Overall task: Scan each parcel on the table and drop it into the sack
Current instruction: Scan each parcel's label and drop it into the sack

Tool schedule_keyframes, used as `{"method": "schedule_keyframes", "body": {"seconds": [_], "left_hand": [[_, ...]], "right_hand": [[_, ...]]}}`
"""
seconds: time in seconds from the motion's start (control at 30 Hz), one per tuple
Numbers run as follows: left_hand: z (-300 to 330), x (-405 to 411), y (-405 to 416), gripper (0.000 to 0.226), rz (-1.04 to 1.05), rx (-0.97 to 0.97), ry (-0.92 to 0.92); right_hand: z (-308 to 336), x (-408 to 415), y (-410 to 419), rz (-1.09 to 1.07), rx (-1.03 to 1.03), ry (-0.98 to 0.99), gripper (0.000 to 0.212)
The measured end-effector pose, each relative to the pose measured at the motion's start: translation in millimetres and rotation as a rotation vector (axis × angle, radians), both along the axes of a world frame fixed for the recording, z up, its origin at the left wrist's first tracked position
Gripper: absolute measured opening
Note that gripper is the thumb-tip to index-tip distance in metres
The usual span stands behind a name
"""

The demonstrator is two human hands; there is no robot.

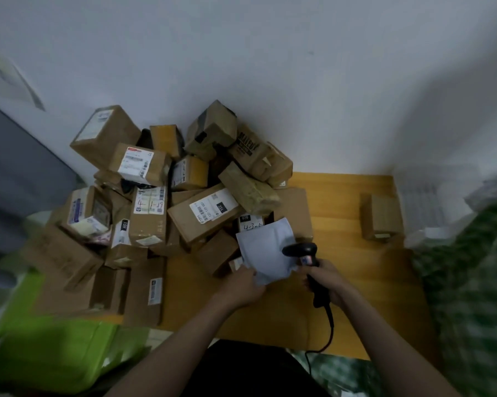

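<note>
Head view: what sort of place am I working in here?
Probably a small parcel sorting or pickup point, set in a room corner. A pile of labelled cardboard boxes covers the wooden table, the right hand grips a corded barcode scanner, and the left hand holds a grey mailer.

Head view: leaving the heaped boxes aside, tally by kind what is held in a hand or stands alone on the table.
white mailer: 1, in the left hand
black scanner: 1, in the right hand
lone cardboard box: 1, apart from the heap
Total: 3
</note>
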State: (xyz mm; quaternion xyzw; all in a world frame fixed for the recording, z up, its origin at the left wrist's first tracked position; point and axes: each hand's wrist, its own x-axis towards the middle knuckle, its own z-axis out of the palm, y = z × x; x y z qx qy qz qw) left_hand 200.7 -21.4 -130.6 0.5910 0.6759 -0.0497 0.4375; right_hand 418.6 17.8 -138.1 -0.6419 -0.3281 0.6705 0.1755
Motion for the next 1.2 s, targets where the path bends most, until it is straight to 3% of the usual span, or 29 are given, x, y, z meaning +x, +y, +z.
{"method": "schedule_keyframes", "body": {"seconds": [0.17, 0.3, 0.43, 0.5, 0.8, 0.93, 1.07, 1.2], "left_hand": [[-7, -8, 17, 0.053, -0.086, 0.01, 0.064], [-14, -7, 27, 0.064, -0.103, 0.095, 0.063], [-22, 1, 31, 0.091, -0.019, 0.191, 0.071], [-26, 3, 32, 0.094, 0.066, 0.25, 0.048], [17, -8, 31, 0.02, 0.423, 0.443, -0.258], [38, -26, 30, 0.019, 0.567, 0.337, -0.37], [48, -53, 24, 0.029, 0.77, 0.219, -0.497], [60, -72, 15, 0.021, 0.911, 0.205, -0.594]], "right_hand": [[-8, -14, 10, 0.004, -0.039, 0.029, 0.032], [14, -16, 14, -0.025, -0.023, 0.182, 0.03], [49, -24, 21, 0.021, 0.014, 0.298, 0.023], [65, -31, 23, 0.049, 0.051, 0.336, 0.024], [118, -51, 27, 0.141, 0.202, 0.433, 0.028], [132, -41, 29, 0.15, 0.251, 0.425, 0.027], [137, -18, 29, 0.105, 0.305, 0.266, 0.031], [135, 5, 21, 0.125, 0.366, 0.097, 0.029]]}}
